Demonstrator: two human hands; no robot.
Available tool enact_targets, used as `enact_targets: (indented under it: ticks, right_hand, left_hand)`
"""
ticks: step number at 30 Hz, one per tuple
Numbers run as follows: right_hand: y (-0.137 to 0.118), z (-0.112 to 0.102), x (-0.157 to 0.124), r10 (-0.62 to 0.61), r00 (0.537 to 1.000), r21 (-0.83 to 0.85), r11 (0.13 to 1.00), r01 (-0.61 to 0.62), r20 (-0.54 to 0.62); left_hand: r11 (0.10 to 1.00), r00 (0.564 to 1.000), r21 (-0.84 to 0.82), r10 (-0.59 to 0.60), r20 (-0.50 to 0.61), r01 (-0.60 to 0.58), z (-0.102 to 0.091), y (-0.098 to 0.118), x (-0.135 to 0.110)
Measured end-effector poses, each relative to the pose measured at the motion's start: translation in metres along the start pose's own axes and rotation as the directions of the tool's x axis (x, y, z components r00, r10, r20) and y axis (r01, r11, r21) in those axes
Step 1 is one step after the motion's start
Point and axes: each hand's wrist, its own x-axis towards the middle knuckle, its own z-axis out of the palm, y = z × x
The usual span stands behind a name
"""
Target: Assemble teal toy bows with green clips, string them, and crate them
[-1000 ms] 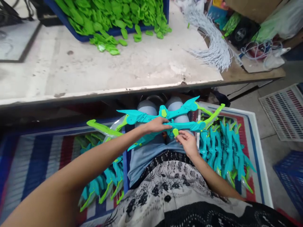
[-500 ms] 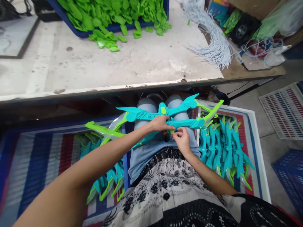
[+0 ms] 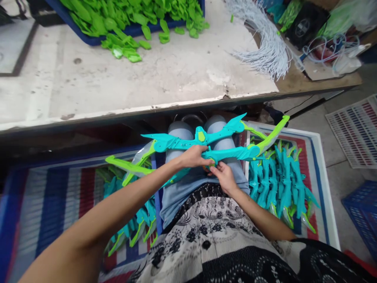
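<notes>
The near bow-shaped part (image 3: pixel 234 153), turquoise with lime-green ends, was held at its middle by the left grip (image 3: pixel 196 156), whose fingers were closed around it. The lower edge of that middle was met by the right grip (image 3: pixel 222 175), its fingertips drawn narrow beside a small lime-green piece (image 3: pixel 212 161); whether this piece was pinched by them could not be told, as the spot was partly covered by fingers.

Just beyond the left grip, the far bow-shaped part (image 3: pixel 219 137) was laid across the knees (image 3: pixel 214 125), its middle marked by a lime-green inset (image 3: pixel 201 136).

To the right of the right grip, similar parts (image 3: pixel 285 177) were lined up in a white-rimmed crate (image 3: pixel 323 184); more were partly hidden behind the left forearm, over a striped surface (image 3: pixel 53 208).

Well beyond both grips, a blue bin (image 3: pixel 88 39) heaped with lime-green pieces (image 3: pixel 138 13) was set on the desk (image 3: pixel 165 78), some pieces being spilled before it, and a bundle of pale cords (image 3: pixel 268 49) was spread farther right.
</notes>
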Motion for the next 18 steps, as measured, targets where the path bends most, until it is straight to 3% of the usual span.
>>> enact_targets:
  ticks: [7, 11, 13, 15, 17, 18]
  right_hand:
    - [0.013, -0.001, 0.004, -0.091, 0.995, -0.176, 0.981, 0.084, -0.029]
    - [0.004, -0.008, 0.006, -0.127, 0.992, -0.436, 0.891, 0.122, 0.018]
    - [-0.018, -0.017, -0.002, -0.109, 0.982, -0.607, 0.774, 0.183, 0.157]
    - [-0.051, -0.028, -0.015, -0.035, 0.924, -0.687, 0.658, 0.308, 0.38]
    - [-0.093, -0.039, -0.024, 0.014, 0.849, -0.674, 0.615, 0.41, 0.528]
    - [-0.116, -0.045, -0.024, -0.01, 0.842, -0.668, 0.604, 0.436, 0.54]
  left_hand:
    - [0.99, 0.994, 0.127, 0.077, -0.078, -0.066, 0.002, -0.001, -0.006]
    - [0.956, 0.99, 0.284, 0.108, -0.092, -0.077, 0.007, 0.001, -0.018]
    - [0.916, 0.977, 0.385, 0.172, -0.127, -0.111, 0.014, 0.003, -0.032]
    - [0.855, 0.946, 0.502, 0.259, -0.197, -0.13, 0.026, 0.004, -0.046]
    - [0.784, 0.897, 0.612, 0.339, -0.283, -0.103, 0.042, 0.001, -0.057]
    - [0.754, 0.872, 0.652, 0.37, -0.32, -0.081, 0.051, -0.002, -0.06]
